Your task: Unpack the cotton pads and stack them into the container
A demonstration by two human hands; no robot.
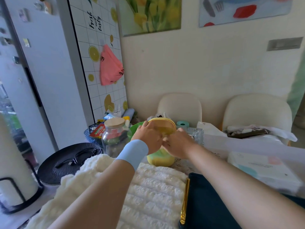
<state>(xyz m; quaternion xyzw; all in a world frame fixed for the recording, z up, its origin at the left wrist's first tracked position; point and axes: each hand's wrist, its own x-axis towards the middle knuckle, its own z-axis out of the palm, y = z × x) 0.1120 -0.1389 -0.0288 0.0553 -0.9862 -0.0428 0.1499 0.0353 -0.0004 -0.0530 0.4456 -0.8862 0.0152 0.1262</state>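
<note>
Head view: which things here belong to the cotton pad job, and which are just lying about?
In the job: yellow container; its lid, gripped by the left hand; right hand at the container; white box, possibly the pads' pack.
Lying about: glass jar; black tray; white blanket; mint roll.

Home dining corner off a kitchen: a fridge (33,47) dotted with magnets, a lemon-print wall panel (99,38) hung with a pink cloth (110,66), paintings (150,14) on the cream wall, and two cream chairs (179,106) at the far edge of a table (184,164) crowded with a glass jar (114,136) and packets.
</note>
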